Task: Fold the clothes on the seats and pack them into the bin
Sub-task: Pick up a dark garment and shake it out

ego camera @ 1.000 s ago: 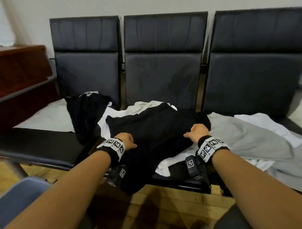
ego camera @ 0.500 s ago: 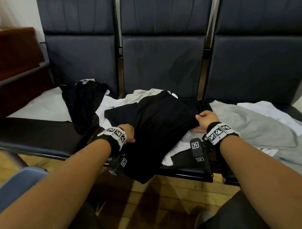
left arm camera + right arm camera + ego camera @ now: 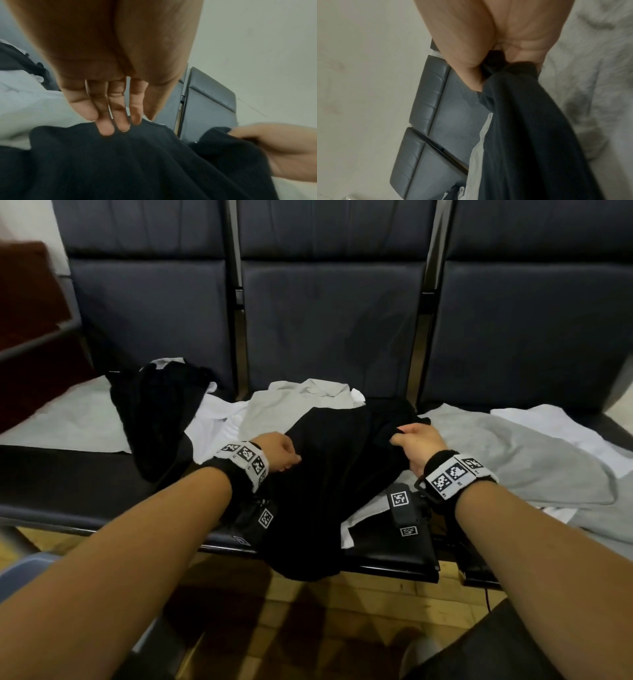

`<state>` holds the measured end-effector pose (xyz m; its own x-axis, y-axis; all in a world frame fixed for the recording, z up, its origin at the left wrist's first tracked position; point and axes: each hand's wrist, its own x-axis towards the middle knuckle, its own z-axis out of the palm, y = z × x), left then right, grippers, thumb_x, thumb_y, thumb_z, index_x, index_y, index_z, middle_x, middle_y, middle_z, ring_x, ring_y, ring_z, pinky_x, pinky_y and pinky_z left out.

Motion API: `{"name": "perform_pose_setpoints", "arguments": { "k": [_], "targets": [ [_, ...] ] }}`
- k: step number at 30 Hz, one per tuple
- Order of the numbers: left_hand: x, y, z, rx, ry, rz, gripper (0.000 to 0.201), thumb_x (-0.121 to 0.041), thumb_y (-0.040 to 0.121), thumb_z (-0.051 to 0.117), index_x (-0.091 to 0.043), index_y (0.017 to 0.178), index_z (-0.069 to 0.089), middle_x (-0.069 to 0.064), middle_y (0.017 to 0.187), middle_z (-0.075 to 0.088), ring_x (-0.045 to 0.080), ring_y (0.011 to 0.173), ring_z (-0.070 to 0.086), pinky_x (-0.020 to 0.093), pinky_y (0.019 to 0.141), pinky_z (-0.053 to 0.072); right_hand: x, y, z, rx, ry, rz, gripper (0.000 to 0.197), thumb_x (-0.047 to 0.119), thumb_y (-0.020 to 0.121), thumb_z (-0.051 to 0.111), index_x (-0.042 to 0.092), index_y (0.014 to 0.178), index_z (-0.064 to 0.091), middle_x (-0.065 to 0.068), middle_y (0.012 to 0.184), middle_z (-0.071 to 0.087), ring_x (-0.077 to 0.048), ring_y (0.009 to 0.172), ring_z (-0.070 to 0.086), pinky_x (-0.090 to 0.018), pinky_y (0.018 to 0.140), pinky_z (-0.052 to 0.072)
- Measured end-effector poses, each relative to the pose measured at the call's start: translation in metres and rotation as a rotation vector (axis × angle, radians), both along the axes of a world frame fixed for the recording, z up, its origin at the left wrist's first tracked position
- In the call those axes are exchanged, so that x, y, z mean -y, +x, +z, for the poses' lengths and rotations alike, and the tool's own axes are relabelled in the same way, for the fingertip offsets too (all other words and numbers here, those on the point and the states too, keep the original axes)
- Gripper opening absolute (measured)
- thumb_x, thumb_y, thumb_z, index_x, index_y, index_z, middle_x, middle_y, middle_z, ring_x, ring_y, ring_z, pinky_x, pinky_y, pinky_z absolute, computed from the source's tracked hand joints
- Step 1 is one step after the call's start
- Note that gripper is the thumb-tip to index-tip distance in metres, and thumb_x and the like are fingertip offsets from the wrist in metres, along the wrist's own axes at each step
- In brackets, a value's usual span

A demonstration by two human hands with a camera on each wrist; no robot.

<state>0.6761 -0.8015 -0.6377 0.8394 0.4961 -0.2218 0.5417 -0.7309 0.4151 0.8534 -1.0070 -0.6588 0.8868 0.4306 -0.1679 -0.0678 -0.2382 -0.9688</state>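
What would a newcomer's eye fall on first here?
The black garment spread over the middle seat, its near edge hanging off the front. The right hand grips its right edge, and the left hand rests straight fingers on its left side. A grey garment lies on the seat to its right, and more pale clothes lie beneath it.

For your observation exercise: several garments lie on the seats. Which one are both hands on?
The black garment on the middle seat: the right hand pinches its edge, the left hand presses it. The others lie untouched.

Head view downward over seats (image 3: 329,337); blurry, perhaps tilted wrist close-ups alongside.
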Motion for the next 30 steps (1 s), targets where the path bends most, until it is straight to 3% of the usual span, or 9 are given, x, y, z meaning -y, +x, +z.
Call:
{"name": "perform_pose_setpoints", "arguments": {
  "k": [7, 10, 12, 14, 18, 21, 25, 27, 30],
  "targets": [
    [-0.04, 0.074, 0.007, 0.063, -0.034, 0.153, 0.01, -0.021, 0.086, 0.065, -0.012, 0.084, 0.066, 0.007, 0.08, 0.069, 0.019, 0.075, 0.064, 0.026, 0.071, 0.05, -0.003, 0.029, -0.015, 0.046, -0.14, 0.034, 0.021, 0.012, 0.067, 0.083, 0.019, 0.08, 0.068, -0.01, 0.092, 0.073, -0.027, 0.09, 0.07, -0.045, 0.09, 0.055],
    [-0.06, 0.114, 0.007, 0.082, -0.08, 0.195, 0.025, -0.02, 0.089, 0.063, -0.002, 0.105, 0.068, 0.016, 0.104, 0.071, 0.028, 0.093, 0.067, 0.027, 0.069, 0.05, -0.012, 0.045, -0.031, 0.026, -0.15, 0.052, 0.026, 0.021, 0.057, 0.083, 0.02, 0.08, 0.07, -0.008, 0.09, 0.074, -0.026, 0.089, 0.071, -0.046, 0.089, 0.056],
    [-0.069, 0.135, 0.006, 0.046, -0.033, 0.213, 0.036, -0.025, 0.09, 0.063, -0.001, 0.117, 0.063, 0.017, 0.118, 0.066, 0.034, 0.109, 0.062, 0.034, 0.083, 0.052, -0.019, 0.051, -0.037, 0.011, -0.127, 0.053, 0.03, 0.023, 0.053, 0.082, 0.018, 0.08, 0.07, -0.01, 0.09, 0.074, -0.028, 0.089, 0.071, -0.047, 0.089, 0.056],
    [-0.078, 0.154, -0.004, -0.025, 0.014, 0.213, 0.047, -0.036, 0.087, 0.065, -0.004, 0.122, 0.059, 0.018, 0.124, 0.062, 0.036, 0.116, 0.057, 0.041, 0.1, 0.046, -0.023, 0.057, -0.04, -0.011, -0.102, 0.044, 0.027, 0.017, 0.058, 0.083, 0.015, 0.081, 0.07, -0.014, 0.092, 0.073, -0.029, 0.091, 0.071, -0.047, 0.089, 0.056],
    [-0.084, 0.173, -0.029, -0.091, 0.042, 0.187, 0.057, -0.046, 0.084, 0.067, -0.002, 0.119, 0.059, 0.019, 0.117, 0.063, 0.035, 0.113, 0.056, 0.039, 0.098, 0.042, -0.026, 0.064, -0.044, -0.062, -0.082, 0.048, 0.017, 0.002, 0.071, 0.079, 0.011, 0.08, 0.068, -0.02, 0.095, 0.071, -0.034, 0.093, 0.07, -0.049, 0.09, 0.056],
    [-0.085, 0.176, -0.028, -0.083, 0.093, 0.16, 0.051, -0.04, 0.088, 0.064, -0.003, 0.124, 0.058, 0.016, 0.123, 0.06, 0.034, 0.117, 0.053, 0.042, 0.103, 0.039, -0.027, 0.062, -0.04, -0.078, -0.047, 0.049, 0.007, 0.0, 0.079, 0.073, 0.005, 0.082, 0.068, -0.02, 0.091, 0.071, -0.035, 0.089, 0.07, -0.048, 0.088, 0.056],
    [-0.088, 0.168, -0.021, -0.047, 0.089, 0.137, 0.046, -0.032, 0.098, 0.049, 0.005, 0.126, 0.053, 0.019, 0.129, 0.056, 0.036, 0.121, 0.05, 0.044, 0.105, 0.037, -0.026, 0.051, -0.028, -0.123, -0.011, 0.043, 0.009, 0.008, 0.09, 0.064, 0.016, 0.093, 0.06, -0.009, 0.088, 0.063, -0.024, 0.08, 0.063, -0.037, 0.065, 0.056],
    [-0.089, 0.159, -0.015, 0.01, 0.032, 0.165, 0.039, -0.023, 0.099, 0.048, 0.005, 0.125, 0.055, 0.022, 0.13, 0.056, 0.036, 0.121, 0.052, 0.043, 0.103, 0.041, -0.024, 0.049, -0.023, -0.175, -0.009, 0.006, 0.012, 0.007, 0.09, 0.065, 0.008, 0.101, 0.061, -0.013, 0.096, 0.066, -0.028, 0.087, 0.065, -0.039, 0.069, 0.058],
    [-0.086, 0.142, 0.0, 0.148, -0.046, 0.258, 0.034, -0.014, 0.096, 0.05, 0.005, 0.124, 0.057, 0.023, 0.129, 0.057, 0.038, 0.121, 0.053, 0.04, 0.099, 0.043, -0.017, 0.046, -0.021, -0.264, 0.011, -0.042, 0.044, 0.01, 0.073, 0.08, -0.013, 0.105, 0.061, -0.027, 0.106, 0.069, -0.041, 0.097, 0.068, -0.057, 0.085, 0.055]
  ]
}}
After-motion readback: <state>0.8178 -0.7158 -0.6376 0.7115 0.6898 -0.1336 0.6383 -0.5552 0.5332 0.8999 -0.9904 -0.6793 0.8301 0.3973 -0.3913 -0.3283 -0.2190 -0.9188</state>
